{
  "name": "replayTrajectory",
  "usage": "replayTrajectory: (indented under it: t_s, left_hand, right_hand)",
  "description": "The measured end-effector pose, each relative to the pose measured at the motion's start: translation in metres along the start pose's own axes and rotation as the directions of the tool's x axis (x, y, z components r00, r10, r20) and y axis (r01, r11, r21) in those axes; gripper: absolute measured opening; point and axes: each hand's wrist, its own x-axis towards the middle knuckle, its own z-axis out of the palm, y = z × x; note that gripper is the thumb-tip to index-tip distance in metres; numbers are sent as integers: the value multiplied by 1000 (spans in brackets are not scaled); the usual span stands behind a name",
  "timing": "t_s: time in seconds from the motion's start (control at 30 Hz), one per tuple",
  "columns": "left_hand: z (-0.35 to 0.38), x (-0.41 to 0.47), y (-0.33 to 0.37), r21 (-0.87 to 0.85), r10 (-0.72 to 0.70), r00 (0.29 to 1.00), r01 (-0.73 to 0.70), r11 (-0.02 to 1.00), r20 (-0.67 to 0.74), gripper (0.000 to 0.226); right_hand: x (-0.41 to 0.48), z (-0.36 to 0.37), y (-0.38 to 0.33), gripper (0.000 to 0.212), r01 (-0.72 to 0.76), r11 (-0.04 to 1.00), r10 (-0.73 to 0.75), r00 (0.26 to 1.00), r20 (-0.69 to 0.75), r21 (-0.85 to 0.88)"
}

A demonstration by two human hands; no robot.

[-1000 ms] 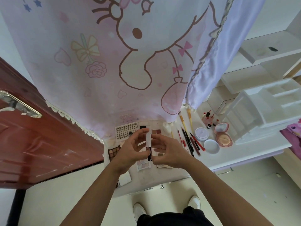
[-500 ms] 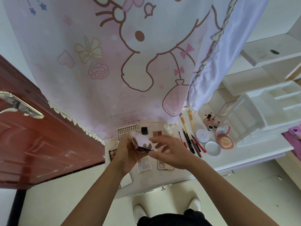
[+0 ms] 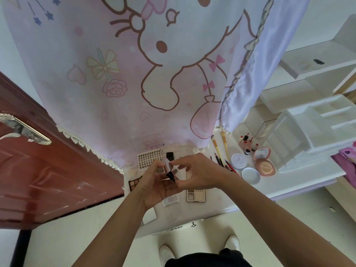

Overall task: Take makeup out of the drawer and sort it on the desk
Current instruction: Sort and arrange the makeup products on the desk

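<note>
**Makeup palette (image 3: 169, 170) back up on edge, not yet set down**

Half a second ago it lay tipped flat in my palm. Now it stands on edge again above the counter (image 3: 215, 207), not touching it. My left hand (image 3: 154, 184) curls round its lower end, and my right hand (image 3: 194, 174) pinches the top corner. So it is out of the drawer but unsorted. I reckon I am checking what kind it is. The other palettes (image 3: 195, 195) lie just below, with the brushes (image 3: 218, 149) and powder compact (image 3: 264, 166) well off to the right.
</note>
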Motion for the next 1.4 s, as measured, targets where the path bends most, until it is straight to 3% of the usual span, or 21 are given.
replayTrajectory:
  t_s: [0.2, 0.5, 0.63, 0.8, 1.03, 1.27, 1.4]
  left_hand:
    - [-1, -1, 2, 54, -34, 999, 35, 998, -16, 45]
    - [0, 4, -1, 67, -45, 998, 49, 997, -49, 34]
    - [4, 3, -2, 128, -4, 999, 8, 992, -32, 34]
    - [-3, 3, 2, 203, 36, 999, -32, 979, -16, 45]
    - [-11, 0, 5, 131, 8, 999, -12, 991, 33, 59]
    - [-17, 6, -3, 14, -37, 994, 36, 999, 104, 62]
    - [-20, 12, -9, 55, -9, 996, 4, 998, 88, 46]
  right_hand:
    - [4, 8, 4, 74, -61, 995, 56, 996, 71, 82]
    - [3, 10, -1, 74, -38, 998, 32, 995, 98, 57]
    - [9, 14, 1, 50, 37, 997, -31, 996, 81, -67]
    - [6, 7, 4, 14, 83, 996, -82, 996, -17, 22]
    - [8, -4, 11, 32, -26, 944, 94, 977, -192, 330]
    - [8, 0, 17, 24, -59, 923, 160, 958, -237, 380]
    - [12, 7, 23, 29, -156, 932, 250, 931, -267, 327]
